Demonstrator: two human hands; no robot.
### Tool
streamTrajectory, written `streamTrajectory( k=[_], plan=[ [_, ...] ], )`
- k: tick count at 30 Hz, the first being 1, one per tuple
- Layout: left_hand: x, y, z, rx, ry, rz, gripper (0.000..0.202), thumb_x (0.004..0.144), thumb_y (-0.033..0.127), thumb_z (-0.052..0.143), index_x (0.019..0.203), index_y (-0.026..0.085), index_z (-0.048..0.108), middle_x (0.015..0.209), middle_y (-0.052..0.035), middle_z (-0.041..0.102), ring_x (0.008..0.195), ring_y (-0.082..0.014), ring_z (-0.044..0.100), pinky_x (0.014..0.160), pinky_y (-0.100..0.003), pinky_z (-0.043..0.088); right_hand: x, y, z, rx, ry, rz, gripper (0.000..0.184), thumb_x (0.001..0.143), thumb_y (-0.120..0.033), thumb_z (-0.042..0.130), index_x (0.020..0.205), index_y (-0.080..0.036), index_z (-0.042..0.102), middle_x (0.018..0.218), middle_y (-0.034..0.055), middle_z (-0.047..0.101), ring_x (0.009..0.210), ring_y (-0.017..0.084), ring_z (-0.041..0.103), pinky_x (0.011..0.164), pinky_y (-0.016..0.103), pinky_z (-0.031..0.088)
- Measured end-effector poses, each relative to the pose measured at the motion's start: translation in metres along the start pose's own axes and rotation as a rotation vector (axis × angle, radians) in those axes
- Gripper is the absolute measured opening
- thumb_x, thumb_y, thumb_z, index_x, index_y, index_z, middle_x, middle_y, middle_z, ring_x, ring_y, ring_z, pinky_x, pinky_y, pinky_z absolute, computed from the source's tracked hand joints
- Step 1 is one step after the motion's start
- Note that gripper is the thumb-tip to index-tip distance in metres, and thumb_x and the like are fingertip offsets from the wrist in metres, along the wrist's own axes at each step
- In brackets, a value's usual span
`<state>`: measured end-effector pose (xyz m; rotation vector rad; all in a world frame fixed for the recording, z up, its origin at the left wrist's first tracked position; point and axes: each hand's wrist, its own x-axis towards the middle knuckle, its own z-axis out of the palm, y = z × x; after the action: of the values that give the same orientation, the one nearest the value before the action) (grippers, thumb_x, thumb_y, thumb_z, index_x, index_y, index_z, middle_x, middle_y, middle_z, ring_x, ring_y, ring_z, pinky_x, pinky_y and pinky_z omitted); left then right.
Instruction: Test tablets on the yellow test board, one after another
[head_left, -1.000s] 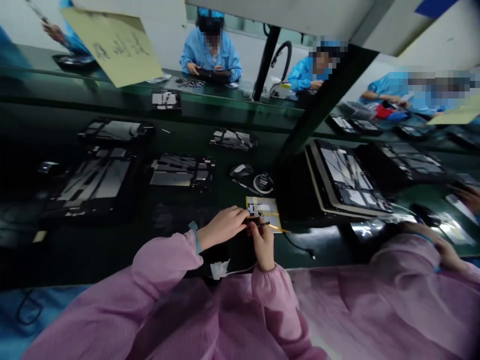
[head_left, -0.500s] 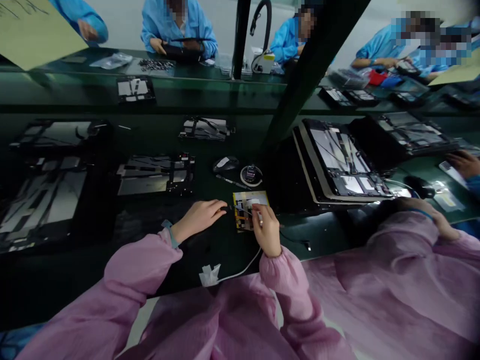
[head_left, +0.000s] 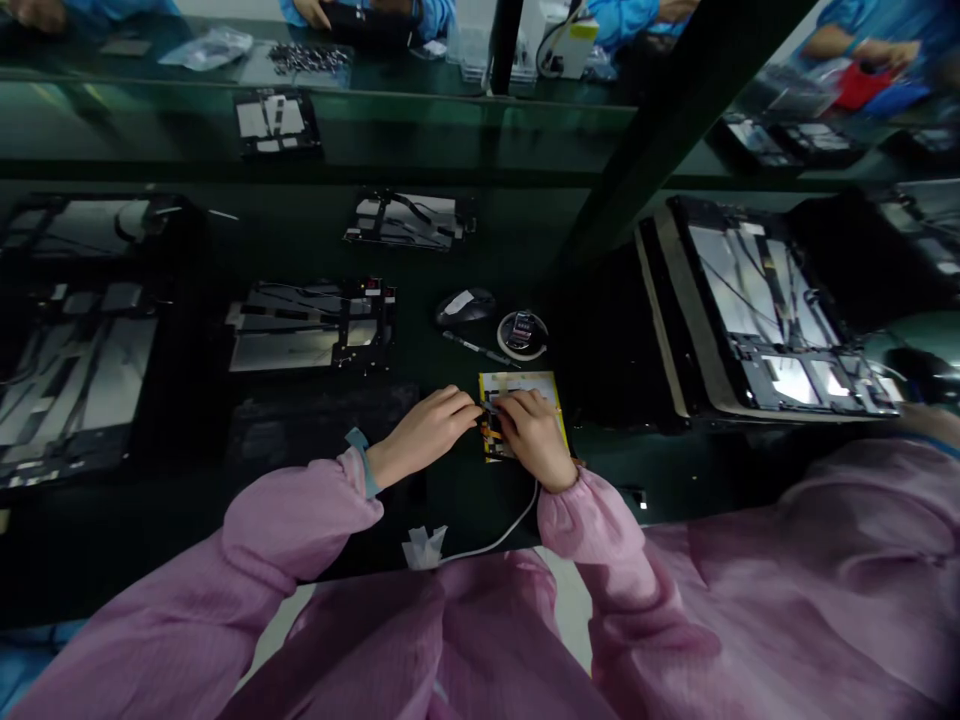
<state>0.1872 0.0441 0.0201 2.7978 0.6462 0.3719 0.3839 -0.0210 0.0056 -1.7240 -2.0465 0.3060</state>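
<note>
On my feed, both hands met over a small yellow rectangular card that lay flat on the dark green bench, just in front of the wearer's body. The left hand had its fingers close together, their tips at the card's left edge. The right hand was curled over the card's middle and near half, hiding most of it. Something small and dark sat where the fingertips met, but I could not make out what it was. Nor could I tell whether either hand was pinching it or only pressing on it.

A thin white cable ran out from under the right wrist to a crumpled white scrap of tape at the bench's near edge; its upper end was hidden by the hand.

Just beyond the card stood a white ring with a small dark part inside it, too small for me to read. Beside the ring were a slim dark pen-like tool and a black oval mouse-shaped object. Left of those lay an opened dark tablet chassis, and to the right a large opened device shell on a pale board. A black slanted post blocked part of the far bench, and the people there were cut off at the top edge.
</note>
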Motion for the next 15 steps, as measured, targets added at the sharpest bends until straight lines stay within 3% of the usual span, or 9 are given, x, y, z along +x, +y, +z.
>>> streamTrajectory(
  k=[7,15],
  plan=[
    [0.0021,0.0018,0.0007,-0.069,-0.003,0.025,0.019,0.098,0.018,0.041,0.101,0.012,0.059,0.104,-0.0076,0.063,0.096,-0.0198,0.055,0.090,-0.036,0.049,-0.0013,0.0037,-0.0021,0.021,0.034,0.051,0.031,0.085,-0.011,0.050,0.111,-0.018,0.064,0.095,0.0088,0.063,0.090,0.025,0.053,0.081,0.038,0.045],
    [0.0002,0.0013,0.0017,-0.065,-0.038,0.022,0.019,0.098,0.015,0.041,0.097,0.013,0.059,0.100,-0.0066,0.064,0.093,-0.0192,0.055,0.089,-0.036,0.049,-0.0007,0.0056,0.0007,0.043,0.013,0.056,0.017,0.082,-0.012,0.052,0.093,-0.019,0.062,0.087,0.0064,0.061,0.085,0.024,0.052,0.075,0.036,0.040]
  ],
)
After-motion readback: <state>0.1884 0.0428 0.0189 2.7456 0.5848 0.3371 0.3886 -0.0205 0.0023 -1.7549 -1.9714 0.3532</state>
